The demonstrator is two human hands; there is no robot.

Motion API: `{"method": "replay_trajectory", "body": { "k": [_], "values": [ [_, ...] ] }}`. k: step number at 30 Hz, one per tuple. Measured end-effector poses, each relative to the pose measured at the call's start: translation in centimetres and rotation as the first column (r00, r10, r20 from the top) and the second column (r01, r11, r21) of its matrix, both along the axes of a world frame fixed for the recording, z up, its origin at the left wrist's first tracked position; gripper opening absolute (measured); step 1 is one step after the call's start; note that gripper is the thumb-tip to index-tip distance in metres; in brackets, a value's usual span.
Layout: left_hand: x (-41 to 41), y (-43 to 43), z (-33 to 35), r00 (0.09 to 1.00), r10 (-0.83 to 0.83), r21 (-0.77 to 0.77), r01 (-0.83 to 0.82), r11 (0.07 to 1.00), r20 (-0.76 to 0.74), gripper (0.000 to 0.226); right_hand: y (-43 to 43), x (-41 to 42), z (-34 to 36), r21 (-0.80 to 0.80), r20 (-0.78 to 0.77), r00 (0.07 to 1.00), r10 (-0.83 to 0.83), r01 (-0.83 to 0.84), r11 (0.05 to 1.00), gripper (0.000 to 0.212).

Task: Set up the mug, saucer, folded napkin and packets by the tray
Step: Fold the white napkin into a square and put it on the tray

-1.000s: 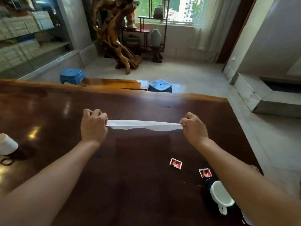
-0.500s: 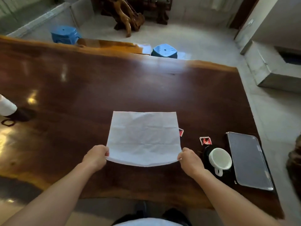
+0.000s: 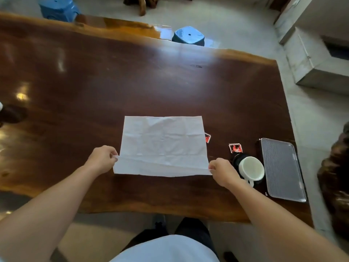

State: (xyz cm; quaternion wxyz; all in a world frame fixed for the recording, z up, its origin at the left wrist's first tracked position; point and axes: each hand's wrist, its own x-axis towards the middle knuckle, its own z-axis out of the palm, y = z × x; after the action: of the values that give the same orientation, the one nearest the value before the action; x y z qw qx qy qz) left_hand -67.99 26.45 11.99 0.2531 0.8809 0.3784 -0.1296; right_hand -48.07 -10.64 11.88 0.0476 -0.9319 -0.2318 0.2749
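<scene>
A white napkin (image 3: 164, 144) lies spread open and flat on the dark wooden table (image 3: 132, 82). My left hand (image 3: 103, 157) pinches its near left corner and my right hand (image 3: 221, 170) pinches its near right corner. A white mug (image 3: 251, 168) stands on a dark saucer (image 3: 236, 160) just right of my right hand. A silver tray (image 3: 282, 169) lies right of the mug. Two red and white packets rest on the table: one packet (image 3: 207, 138) is partly under the napkin's right edge, the other packet (image 3: 235, 148) sits behind the mug.
A white object (image 3: 1, 106) pokes in at the table's left edge. Two blue stools (image 3: 188, 35) stand beyond the far edge. The table's right edge runs just past the tray, and a dark carved wooden shape (image 3: 336, 174) stands on the right.
The napkin, held stretched in the air a second ago, has been lowered and laid flat on the table. My view has tilted down, and both hands moved back toward me.
</scene>
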Motion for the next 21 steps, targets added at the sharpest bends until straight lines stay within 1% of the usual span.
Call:
{"method": "replay_trajectory", "body": {
  "k": [5, 10, 15, 21],
  "values": [
    [3.2, 1.1, 1.6, 0.966, 0.207, -0.044, -0.203, 0.978, 0.152, 0.010, 1.8, 3.5, 0.9, 0.110, 0.037, 0.994, -0.102, 0.097, 0.989, 0.020],
    [6.7, 2.9, 1.9, 0.926, 0.296, -0.054, -0.292, 0.955, 0.233, 0.013, 4.3, 8.2, 1.6, 0.219, 0.059, 0.977, -0.203, 0.186, 0.958, 0.017],
    [9.8, 4.0, 1.2, 0.904, 0.360, -0.044, -0.360, 0.932, 0.230, 0.012, 7.2, 12.9, 1.3, 0.286, 0.049, 0.962, -0.268, 0.243, 0.927, 0.015],
    [13.1, 6.0, -1.3, 0.891, 0.412, -0.034, -0.414, 0.910, 0.190, 0.014, 10.8, 17.8, -1.7, 0.293, -0.004, 0.957, -0.289, 0.277, 0.915, 0.014]
  ]
}}
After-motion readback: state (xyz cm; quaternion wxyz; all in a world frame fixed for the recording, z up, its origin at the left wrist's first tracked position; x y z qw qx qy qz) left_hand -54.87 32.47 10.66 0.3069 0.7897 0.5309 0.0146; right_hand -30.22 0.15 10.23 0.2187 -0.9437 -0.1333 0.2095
